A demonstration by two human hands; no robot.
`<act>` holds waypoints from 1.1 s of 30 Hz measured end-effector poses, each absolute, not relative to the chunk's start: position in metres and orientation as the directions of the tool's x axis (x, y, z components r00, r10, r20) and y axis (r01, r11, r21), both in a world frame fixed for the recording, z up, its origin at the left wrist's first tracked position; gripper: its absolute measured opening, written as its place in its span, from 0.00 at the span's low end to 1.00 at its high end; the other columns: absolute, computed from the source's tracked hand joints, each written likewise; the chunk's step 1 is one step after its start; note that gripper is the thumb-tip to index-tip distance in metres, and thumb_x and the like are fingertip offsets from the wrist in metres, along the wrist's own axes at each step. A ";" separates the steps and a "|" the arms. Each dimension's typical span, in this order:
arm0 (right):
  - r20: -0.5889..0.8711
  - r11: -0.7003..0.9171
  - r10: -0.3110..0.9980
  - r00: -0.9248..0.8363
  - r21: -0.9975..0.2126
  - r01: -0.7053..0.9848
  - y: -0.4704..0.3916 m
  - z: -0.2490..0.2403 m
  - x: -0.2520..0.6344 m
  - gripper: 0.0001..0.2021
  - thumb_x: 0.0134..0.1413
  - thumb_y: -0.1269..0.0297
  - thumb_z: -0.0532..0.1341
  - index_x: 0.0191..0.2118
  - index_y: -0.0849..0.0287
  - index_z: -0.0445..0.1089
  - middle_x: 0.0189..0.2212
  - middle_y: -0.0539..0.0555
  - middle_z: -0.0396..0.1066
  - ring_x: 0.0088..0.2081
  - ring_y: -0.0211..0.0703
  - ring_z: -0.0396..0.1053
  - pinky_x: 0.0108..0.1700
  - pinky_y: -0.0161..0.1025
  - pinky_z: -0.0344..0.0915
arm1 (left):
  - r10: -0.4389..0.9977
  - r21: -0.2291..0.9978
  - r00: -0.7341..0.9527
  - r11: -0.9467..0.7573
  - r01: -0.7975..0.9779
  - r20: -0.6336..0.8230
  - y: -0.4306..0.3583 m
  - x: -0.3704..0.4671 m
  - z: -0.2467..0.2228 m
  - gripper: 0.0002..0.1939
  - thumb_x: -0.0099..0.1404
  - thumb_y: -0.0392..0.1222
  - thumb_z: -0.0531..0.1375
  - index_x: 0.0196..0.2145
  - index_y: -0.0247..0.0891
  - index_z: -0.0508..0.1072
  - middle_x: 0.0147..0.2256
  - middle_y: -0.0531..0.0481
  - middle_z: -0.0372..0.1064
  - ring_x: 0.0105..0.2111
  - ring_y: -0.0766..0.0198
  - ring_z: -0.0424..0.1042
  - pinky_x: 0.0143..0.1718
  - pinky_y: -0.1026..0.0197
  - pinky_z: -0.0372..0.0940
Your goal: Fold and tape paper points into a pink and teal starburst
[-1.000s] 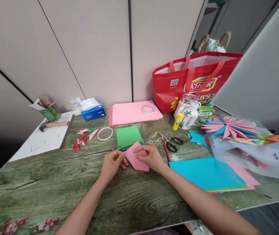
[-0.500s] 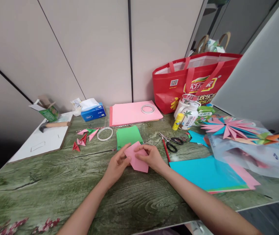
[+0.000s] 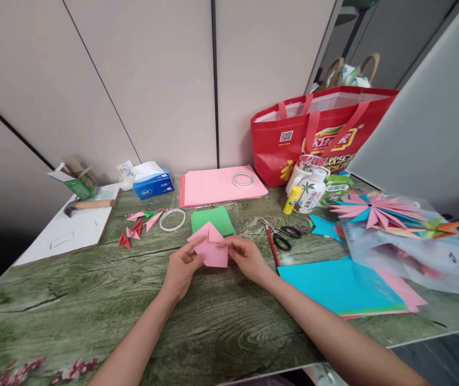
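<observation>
A partly folded piece of pink paper (image 3: 215, 254) is held up between both hands, with a pointed top and a crease down its middle. My left hand (image 3: 183, 266) pinches its left side between thumb and fingers. At the right edge, my right hand (image 3: 249, 258) grips the same paper with thumb and fingertips. Just behind it lies a stack of green paper squares (image 3: 213, 217), partly covered by the pink sheet. Small folded red pieces (image 3: 133, 230) lie to the left, near a roll of white tape (image 3: 172, 220).
Scissors (image 3: 282, 241) and a red pencil (image 3: 272, 246) lie to the right, behind blue sheets (image 3: 338, 284). Beyond are a yellow glue stick (image 3: 293, 200), a white bottle (image 3: 312, 193) and a red bag (image 3: 278, 153). A hammer (image 3: 88, 205) rests on a white board (image 3: 80, 230) at left.
The pink paper has been turned and moved slightly left, its point now facing away. My right hand has shifted from its face to its right edge; my left hand moved a little left.
</observation>
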State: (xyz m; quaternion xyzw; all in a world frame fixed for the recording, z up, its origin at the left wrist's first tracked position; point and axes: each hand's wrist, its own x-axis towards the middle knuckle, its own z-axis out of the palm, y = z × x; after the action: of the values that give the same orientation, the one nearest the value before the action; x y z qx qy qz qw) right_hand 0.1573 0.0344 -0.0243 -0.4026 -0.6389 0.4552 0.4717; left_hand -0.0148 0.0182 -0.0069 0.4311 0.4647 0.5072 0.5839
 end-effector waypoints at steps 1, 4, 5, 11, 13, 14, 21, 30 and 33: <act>0.226 0.247 0.941 -0.251 -0.967 0.055 0.034 -0.025 0.157 0.15 0.43 0.77 0.50 0.33 0.58 0.71 0.33 0.52 0.68 0.35 0.39 0.66 0.35 0.36 0.63 | 0.993 0.975 0.047 0.116 -0.188 -0.109 0.018 -0.015 -0.006 0.26 0.46 0.36 0.64 0.45 0.34 0.70 0.20 0.57 0.63 0.20 0.75 0.59 0.25 0.70 0.58; 0.189 0.193 0.940 -0.285 -0.981 -0.016 0.033 -0.026 0.156 0.16 0.40 0.78 0.50 0.33 0.58 0.71 0.33 0.51 0.67 0.33 0.38 0.67 0.33 0.35 0.64 | 0.991 0.973 0.049 0.129 -0.192 -0.122 0.019 -0.016 -0.006 0.28 0.45 0.37 0.64 0.46 0.35 0.68 0.23 0.54 0.66 0.20 0.74 0.60 0.25 0.69 0.59; 0.179 0.183 0.941 -0.288 -0.983 -0.013 0.032 -0.026 0.155 0.16 0.40 0.77 0.52 0.33 0.57 0.71 0.33 0.51 0.67 0.32 0.37 0.67 0.34 0.35 0.64 | 0.991 0.972 0.048 0.131 -0.196 -0.123 0.019 -0.016 -0.007 0.28 0.45 0.37 0.65 0.47 0.35 0.68 0.25 0.53 0.68 0.21 0.74 0.61 0.25 0.69 0.59; 0.169 0.201 0.939 -0.300 -0.976 0.080 0.030 -0.020 0.158 0.10 0.37 0.72 0.63 0.32 0.58 0.72 0.34 0.53 0.65 0.35 0.39 0.65 0.33 0.34 0.64 | 0.994 0.977 0.004 0.103 -0.189 -0.105 0.018 -0.016 -0.003 0.28 0.44 0.36 0.65 0.46 0.34 0.69 0.22 0.55 0.66 0.17 0.76 0.57 0.21 0.71 0.57; 0.160 0.195 0.936 -0.314 -0.977 0.083 0.029 -0.019 0.159 0.10 0.36 0.70 0.64 0.31 0.58 0.72 0.35 0.53 0.64 0.35 0.39 0.65 0.31 0.33 0.64 | 0.995 0.977 -0.008 0.097 -0.189 -0.100 0.018 -0.016 -0.001 0.28 0.44 0.36 0.65 0.46 0.33 0.69 0.21 0.55 0.66 0.16 0.77 0.56 0.19 0.72 0.54; 0.156 0.193 0.934 -0.321 -0.977 0.086 0.029 -0.018 0.159 0.10 0.35 0.69 0.65 0.31 0.58 0.72 0.36 0.53 0.63 0.34 0.39 0.65 0.31 0.33 0.64 | 0.994 0.975 -0.007 0.102 -0.195 -0.105 0.018 -0.016 -0.001 0.28 0.44 0.36 0.65 0.46 0.33 0.69 0.21 0.55 0.66 0.16 0.77 0.56 0.19 0.72 0.54; 0.169 0.212 0.933 -0.319 -0.972 0.105 0.029 -0.015 0.160 0.07 0.35 0.66 0.66 0.27 0.57 0.73 0.37 0.54 0.62 0.37 0.41 0.65 0.31 0.33 0.64 | 0.987 0.961 0.082 0.157 -0.228 -0.142 0.017 -0.016 -0.001 0.33 0.42 0.36 0.66 0.49 0.33 0.66 0.26 0.49 0.70 0.21 0.71 0.65 0.24 0.69 0.59; 0.169 0.209 0.905 -0.390 -0.976 0.063 0.029 -0.012 0.161 0.09 0.32 0.65 0.68 0.26 0.57 0.72 0.39 0.53 0.62 0.37 0.41 0.65 0.31 0.34 0.64 | 0.978 0.937 0.115 0.201 -0.285 -0.175 0.016 -0.014 0.003 0.33 0.42 0.33 0.66 0.49 0.33 0.66 0.33 0.46 0.71 0.31 0.65 0.68 0.32 0.65 0.63; 0.171 0.224 0.908 -0.382 -0.969 0.100 0.028 -0.010 0.161 0.09 0.31 0.64 0.69 0.24 0.59 0.71 0.38 0.53 0.63 0.37 0.42 0.65 0.32 0.35 0.64 | 0.983 0.964 0.115 0.163 -0.212 -0.141 0.016 -0.014 -0.001 0.34 0.43 0.33 0.66 0.50 0.32 0.64 0.32 0.47 0.72 0.30 0.66 0.69 0.32 0.65 0.63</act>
State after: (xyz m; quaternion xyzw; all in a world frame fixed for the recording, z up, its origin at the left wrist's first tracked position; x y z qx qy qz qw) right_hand 0.1610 0.0283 -0.0105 -0.3776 -0.6676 0.4953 0.4079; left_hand -0.0139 0.0162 -0.0006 0.4259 0.4530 0.4872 0.6132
